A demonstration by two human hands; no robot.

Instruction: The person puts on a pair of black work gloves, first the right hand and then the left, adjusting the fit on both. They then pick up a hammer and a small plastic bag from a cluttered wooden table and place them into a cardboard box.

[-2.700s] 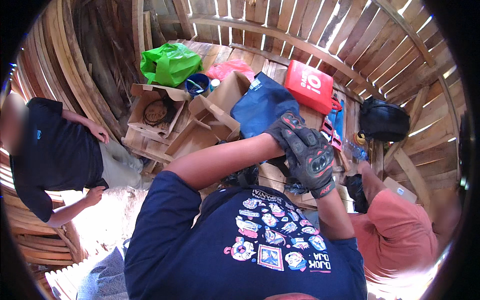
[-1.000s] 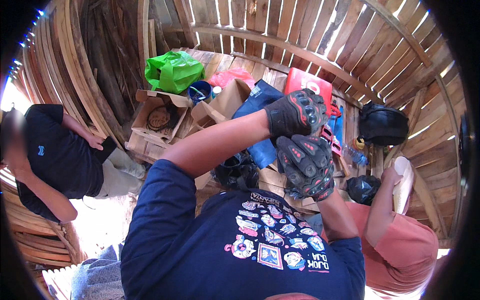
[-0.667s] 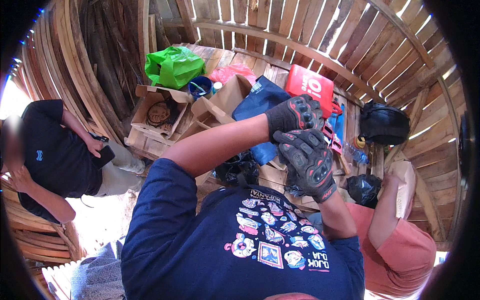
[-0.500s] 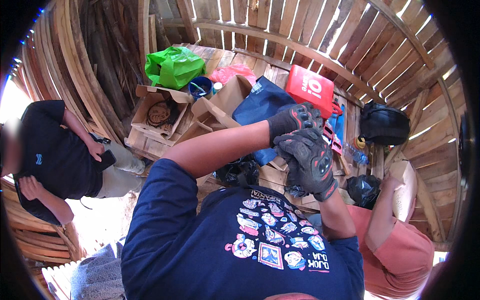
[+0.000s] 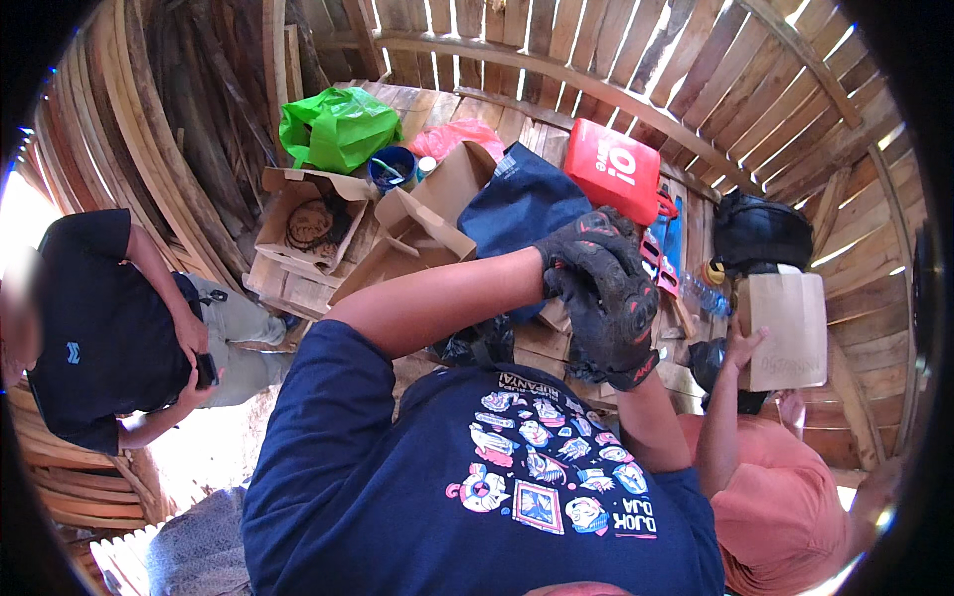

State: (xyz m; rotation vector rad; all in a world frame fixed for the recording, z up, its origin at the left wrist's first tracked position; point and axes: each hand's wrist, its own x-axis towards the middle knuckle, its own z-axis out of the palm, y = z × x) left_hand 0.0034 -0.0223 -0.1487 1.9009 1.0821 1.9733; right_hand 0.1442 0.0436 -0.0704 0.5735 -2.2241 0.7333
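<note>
Both hands wear black work gloves with red trim and are pressed together in front of my chest. My left hand (image 5: pixel 584 241) reaches across from the left; its fingers are largely hidden behind the other hand. My right hand (image 5: pixel 626 323) sits against it on the near side, fingers curled in toward the left glove. What lies between the hands, if anything, is hidden. Just beyond them is a dark blue bag (image 5: pixel 522 204) on the wooden platform. Open cardboard boxes (image 5: pixel 422 238) stand to its left.
A green bag (image 5: pixel 340 129), blue cup (image 5: pixel 391 169), pink plastic bag (image 5: pixel 457 141), red bag (image 5: pixel 611 169), water bottle (image 5: pixel 706 296) and black backpack (image 5: pixel 763 233) line the platform. At left stands a person in black (image 5: pixel 119 318); at right, one in orange (image 5: pixel 755 487) holds a brown paper package (image 5: pixel 783 333).
My right hand has shifted slightly left and turned, its curled fingers now showing. The person at right has raised the paper package toward the backpack. The person at left has brought both hands together.
</note>
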